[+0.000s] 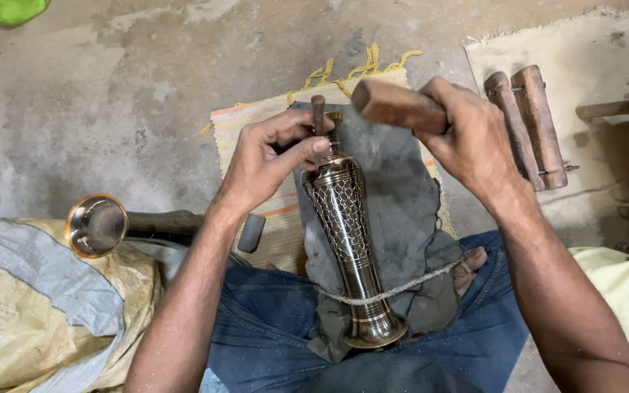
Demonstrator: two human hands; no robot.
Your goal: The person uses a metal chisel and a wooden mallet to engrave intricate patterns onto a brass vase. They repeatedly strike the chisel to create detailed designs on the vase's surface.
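The left hand (271,156) has its grip closed around a thin dark punch (318,115), fingertips pinching it upright against the neck of a tall engraved brass vase (345,225); the right hand (467,138) is wrapped firmly around a wooden mallet (396,105), whose head is raised just beside the top of the punch. The vase lies lengthwise across the person's lap on a dark grey cloth (402,196), its flared foot toward the body and a loop of rough cord (394,290) passing over its lower stem — that cord and the cloth look like the only things steadying it. The likeliest trouble, as I judge it, is a blow landing off-centre: the punch head is narrow and the thumb and forefinger sit right below it, so a glancing strike could catch the fingers or skid the tip across the cut lattice pattern and scar it. The round body could also roll on the soft cloth if the cord slackens. Further out, a striped mat (271,218) covers the concrete floor (111,94), a second brass piece (96,225) rests on a yellow sack (30,313) at the left, and two wooden blocks (529,124) lie at the right.
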